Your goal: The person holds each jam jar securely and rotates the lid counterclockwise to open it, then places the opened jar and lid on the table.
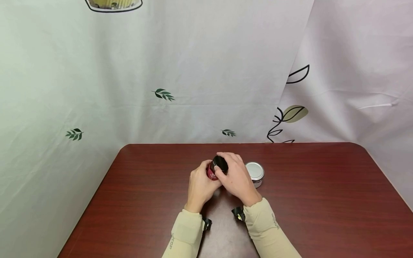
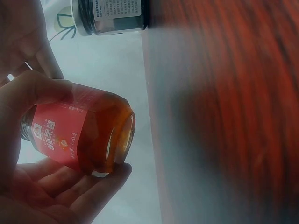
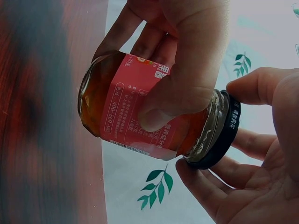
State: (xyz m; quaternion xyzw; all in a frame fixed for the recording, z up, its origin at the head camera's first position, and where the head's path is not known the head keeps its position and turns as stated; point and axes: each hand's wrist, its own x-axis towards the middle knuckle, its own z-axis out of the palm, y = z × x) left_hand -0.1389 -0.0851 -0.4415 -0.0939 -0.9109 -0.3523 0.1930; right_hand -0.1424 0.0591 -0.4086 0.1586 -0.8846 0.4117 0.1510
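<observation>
A faceted glass jam jar with amber contents and a red label is held above the table. My left hand grips its body; in the right wrist view the thumb lies across the label. The jar's black lid is on its neck. My right hand pinches the lid's rim between thumb and fingers. Close to the right hand, on the table, stands a second glass jar with a silver lid; the left wrist view shows its white text label.
The red-brown wooden table has rounded far corners. A white curtain printed with leaves hangs behind it and along its sides. Dark wrist cameras are strapped over the cream sleeves.
</observation>
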